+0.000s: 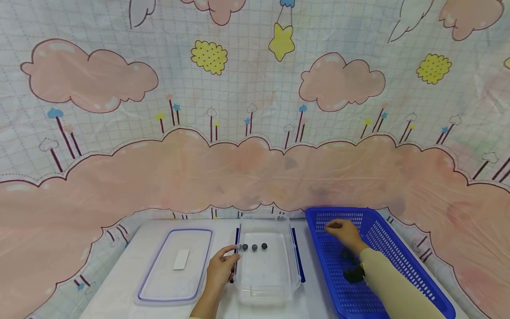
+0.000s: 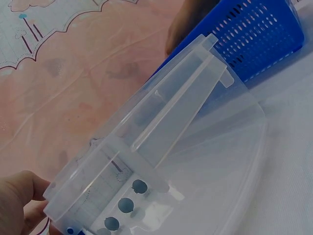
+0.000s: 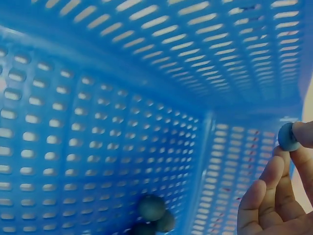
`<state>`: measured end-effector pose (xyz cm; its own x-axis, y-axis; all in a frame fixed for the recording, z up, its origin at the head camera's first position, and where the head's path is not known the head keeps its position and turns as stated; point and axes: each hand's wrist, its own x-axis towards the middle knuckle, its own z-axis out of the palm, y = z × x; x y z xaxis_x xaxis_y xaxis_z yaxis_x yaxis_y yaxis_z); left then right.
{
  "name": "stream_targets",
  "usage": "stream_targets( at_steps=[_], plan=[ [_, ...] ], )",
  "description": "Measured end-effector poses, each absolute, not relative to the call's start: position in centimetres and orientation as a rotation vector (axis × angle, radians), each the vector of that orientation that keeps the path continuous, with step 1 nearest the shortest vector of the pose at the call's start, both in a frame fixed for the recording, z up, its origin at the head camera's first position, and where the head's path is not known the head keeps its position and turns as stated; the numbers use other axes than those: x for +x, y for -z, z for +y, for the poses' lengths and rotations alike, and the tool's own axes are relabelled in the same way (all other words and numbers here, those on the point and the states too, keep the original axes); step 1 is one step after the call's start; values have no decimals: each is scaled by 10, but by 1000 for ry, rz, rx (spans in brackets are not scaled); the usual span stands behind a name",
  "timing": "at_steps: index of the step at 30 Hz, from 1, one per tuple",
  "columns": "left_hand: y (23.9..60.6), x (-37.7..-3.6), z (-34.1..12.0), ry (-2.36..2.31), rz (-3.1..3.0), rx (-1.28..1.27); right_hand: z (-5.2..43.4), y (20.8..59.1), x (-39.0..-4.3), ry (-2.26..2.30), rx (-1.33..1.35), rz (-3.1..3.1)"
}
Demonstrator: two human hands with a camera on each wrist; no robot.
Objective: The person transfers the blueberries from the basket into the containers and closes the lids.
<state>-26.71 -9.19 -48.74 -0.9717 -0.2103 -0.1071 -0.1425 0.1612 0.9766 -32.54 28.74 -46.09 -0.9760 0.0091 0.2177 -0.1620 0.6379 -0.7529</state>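
Note:
My left hand grips the left rim of a clear plastic box, thumb and finger at its wall. Inside the box, three dark blueberries lie in a row across it; their crowns show in the left wrist view. Above the far part of a blue plastic basket, my right hand pinches another blueberry between thumb and fingertips. Several dark round pieces lie at the bottom of the basket, partly under my right forearm in the head view.
A clear lid with a purple-blue edge lies left of the box, a white label on it. Dark blue side clips flank the box. A patterned cloth hangs behind the white table.

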Motion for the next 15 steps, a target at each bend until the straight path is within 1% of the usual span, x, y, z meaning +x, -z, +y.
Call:
stream_targets(
  at_steps=[7,15],
  plan=[
    [488,-268,-91,1958,-2354,355,272,445,-321,-1317,87,-2684],
    [490,-268,-92,1952,-2353,340,259,437,-322,-1369,157,-2669]
  ],
)
